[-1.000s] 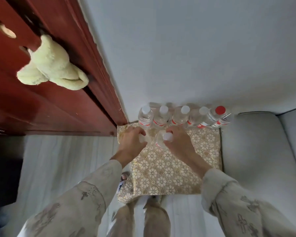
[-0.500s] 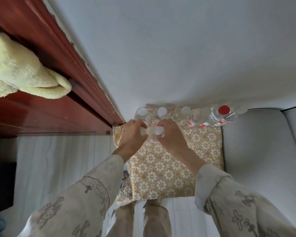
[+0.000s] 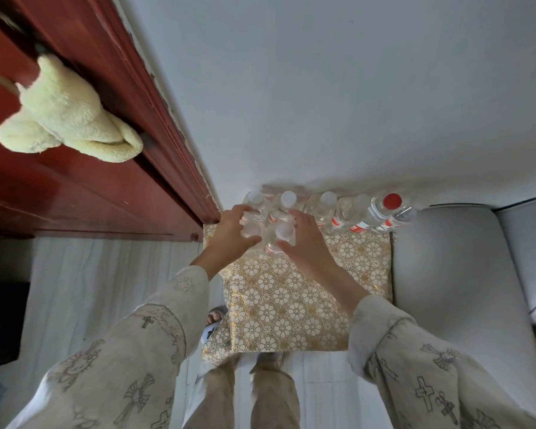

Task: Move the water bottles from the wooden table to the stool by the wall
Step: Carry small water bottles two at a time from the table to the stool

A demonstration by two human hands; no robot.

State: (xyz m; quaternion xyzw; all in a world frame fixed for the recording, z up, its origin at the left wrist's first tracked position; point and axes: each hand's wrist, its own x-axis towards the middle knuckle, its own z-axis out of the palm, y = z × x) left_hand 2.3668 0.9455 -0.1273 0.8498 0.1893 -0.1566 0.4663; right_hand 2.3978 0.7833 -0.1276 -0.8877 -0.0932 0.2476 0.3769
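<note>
- A square stool top covered in gold cloth with a white flower pattern (image 3: pixel 294 301) stands against the pale grey wall (image 3: pixel 322 88).
- A row of clear plastic water bottles with white caps (image 3: pixel 327 205) stands on the stool's far edge, touching the wall.
- A clear plastic bottle with a red cap (image 3: pixel 392 201) closes the row at the stool's right far corner.
- Two more clear white-capped bottles (image 3: pixel 283 232) stand just in front of the row, near the stool's left far corner.
- The stool rests on a pale wood-grain floor (image 3: pixel 84 283).
</note>
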